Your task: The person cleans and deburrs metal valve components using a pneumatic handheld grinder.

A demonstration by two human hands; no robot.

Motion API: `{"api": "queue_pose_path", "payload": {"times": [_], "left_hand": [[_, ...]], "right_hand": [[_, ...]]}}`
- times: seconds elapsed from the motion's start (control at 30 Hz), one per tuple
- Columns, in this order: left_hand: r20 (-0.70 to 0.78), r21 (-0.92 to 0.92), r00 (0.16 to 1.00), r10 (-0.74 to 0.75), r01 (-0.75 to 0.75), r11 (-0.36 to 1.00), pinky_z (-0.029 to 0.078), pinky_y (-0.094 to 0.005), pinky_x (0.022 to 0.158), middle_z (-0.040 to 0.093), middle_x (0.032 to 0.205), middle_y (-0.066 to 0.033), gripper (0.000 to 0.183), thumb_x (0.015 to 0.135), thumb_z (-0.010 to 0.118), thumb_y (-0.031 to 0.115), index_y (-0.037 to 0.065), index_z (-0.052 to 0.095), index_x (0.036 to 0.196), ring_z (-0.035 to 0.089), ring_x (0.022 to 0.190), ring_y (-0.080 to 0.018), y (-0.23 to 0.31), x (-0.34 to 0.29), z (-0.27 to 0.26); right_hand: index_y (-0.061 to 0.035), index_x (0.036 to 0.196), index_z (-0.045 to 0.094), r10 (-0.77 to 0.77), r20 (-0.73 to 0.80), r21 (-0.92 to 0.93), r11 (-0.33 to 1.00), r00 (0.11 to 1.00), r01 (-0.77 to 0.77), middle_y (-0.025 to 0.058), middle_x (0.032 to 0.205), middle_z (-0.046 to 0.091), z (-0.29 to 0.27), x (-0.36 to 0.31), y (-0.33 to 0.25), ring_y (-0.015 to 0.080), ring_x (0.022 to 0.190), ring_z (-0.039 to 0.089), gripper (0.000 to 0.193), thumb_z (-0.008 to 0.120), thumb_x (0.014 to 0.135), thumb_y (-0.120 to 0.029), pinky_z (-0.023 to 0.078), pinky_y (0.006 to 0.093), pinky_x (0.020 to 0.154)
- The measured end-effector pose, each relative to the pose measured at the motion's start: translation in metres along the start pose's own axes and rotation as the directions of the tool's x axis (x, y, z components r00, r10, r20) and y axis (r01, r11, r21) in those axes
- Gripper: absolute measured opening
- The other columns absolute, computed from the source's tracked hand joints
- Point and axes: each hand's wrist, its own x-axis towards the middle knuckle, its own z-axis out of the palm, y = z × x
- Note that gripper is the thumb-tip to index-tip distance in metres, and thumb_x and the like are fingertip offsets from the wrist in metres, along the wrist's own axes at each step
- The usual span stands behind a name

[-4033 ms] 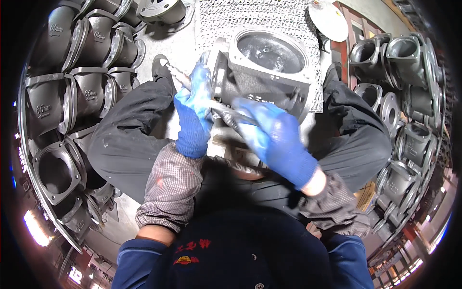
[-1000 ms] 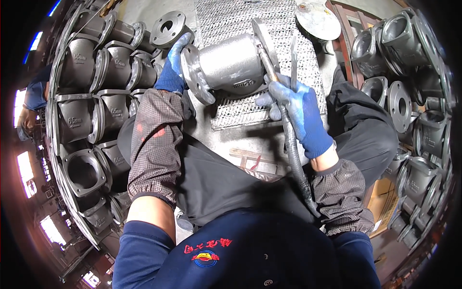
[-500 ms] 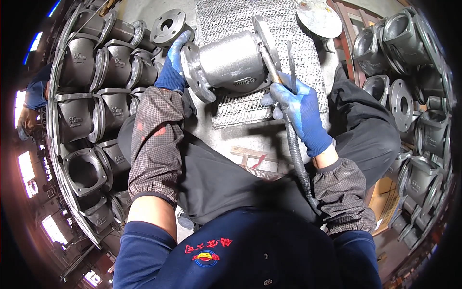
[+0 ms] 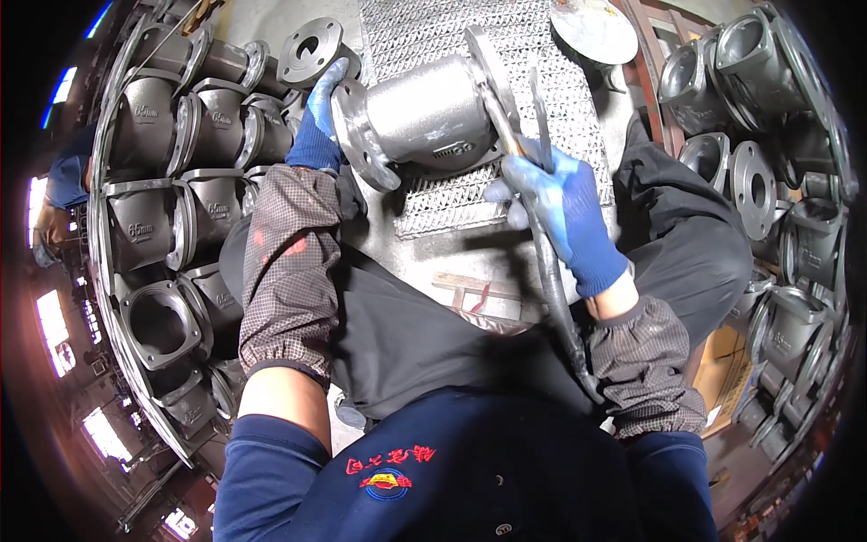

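A grey cast-metal valve body [image 4: 424, 104] with flanges lies tilted across a ridged metal mat [image 4: 452, 208]. My left hand [image 4: 327, 108], in a blue glove, grips its left flange [image 4: 357, 135]; the flange partly hides the fingers. In my gloved right hand [image 4: 555, 194] is a slim hose-fed hand tool [image 4: 502, 125] with a lever-like bar [image 4: 539, 108]. Its thin front end meets the casting beside the right flange [image 4: 492, 77]; whether it touches cannot be made out. From the grip a dark hose [image 4: 562, 312] runs down toward my right forearm.
Stacked grey flanged castings [image 4: 144, 217] line the left side, and more castings [image 4: 768, 72] stand on the right. Another flanged casting [image 4: 316, 54] sits behind my left hand. A round pale plate-topped stand [image 4: 594, 32] is at the back right. A co-worker's sleeve [image 4: 68, 181] shows far left.
The valve body and the tool's front end appear slightly farther left. My right hand has shifted a little, and its grip on the tool stays closed.
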Motion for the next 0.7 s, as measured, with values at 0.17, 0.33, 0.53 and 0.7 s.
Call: {"api": "queue_pose_path", "payload": {"times": [0.17, 0.33, 0.53, 0.7], "left_hand": [[0.010, -0.011, 0.999, -0.041, 0.041, 0.999, 0.050, -0.0492, 0.084, 0.056, 0.108, -0.0170, 0.046, 0.084, 0.061, 0.029, 0.006, 0.046, 0.121, 0.059, 0.095, -0.0327, -0.002, -0.016, 0.023], [-0.064, 0.114, 0.995, 0.075, -0.067, 0.991, 0.044, -0.0527, 0.091, 0.053, 0.117, -0.0196, 0.055, 0.083, 0.060, 0.035, 0.004, 0.044, 0.125, 0.055, 0.104, -0.0358, -0.003, -0.020, 0.031], [-0.006, -0.007, 1.000, -0.017, 0.017, 1.000, 0.046, -0.0514, 0.089, 0.054, 0.118, -0.0171, 0.043, 0.085, 0.060, 0.034, 0.008, 0.051, 0.118, 0.053, 0.107, -0.0333, -0.002, -0.019, 0.024], [-0.018, 0.012, 1.000, 0.005, -0.005, 1.000, 0.044, -0.0526, 0.091, 0.048, 0.126, -0.0196, 0.057, 0.085, 0.058, 0.039, 0.006, 0.042, 0.128, 0.051, 0.111, -0.0373, -0.004, -0.019, 0.030]], "right_hand": [[0.0075, 0.112, 0.053, 0.094, -0.004, 0.125, 0.988, 0.996, -0.092, 0.0095, 0.072, 0.064, 0.005, -0.004, -0.010, 0.0084, 0.052, 0.057, 0.032, 0.054, 0.088, -0.014, 0.042, 0.0173, 0.041], [0.0096, 0.118, 0.048, -0.004, 0.072, 0.241, 0.970, 0.997, -0.014, 0.0109, 0.073, 0.065, 0.004, -0.007, -0.009, 0.0088, 0.053, 0.059, 0.048, 0.061, 0.085, -0.024, 0.045, 0.0162, 0.045], [0.0029, 0.114, 0.054, 0.039, 0.163, 0.159, 0.985, 0.986, -0.065, 0.0100, 0.076, 0.067, -0.004, 0.003, -0.018, 0.0054, 0.050, 0.050, 0.036, 0.052, 0.088, -0.023, 0.039, 0.0171, 0.045], [0.0058, 0.114, 0.052, 0.088, 0.145, 0.197, 0.973, 0.986, -0.116, 0.0132, 0.076, 0.067, -0.004, -0.006, -0.009, 0.0065, 0.050, 0.052, 0.042, 0.058, 0.086, -0.026, 0.041, 0.0163, 0.046]]}}
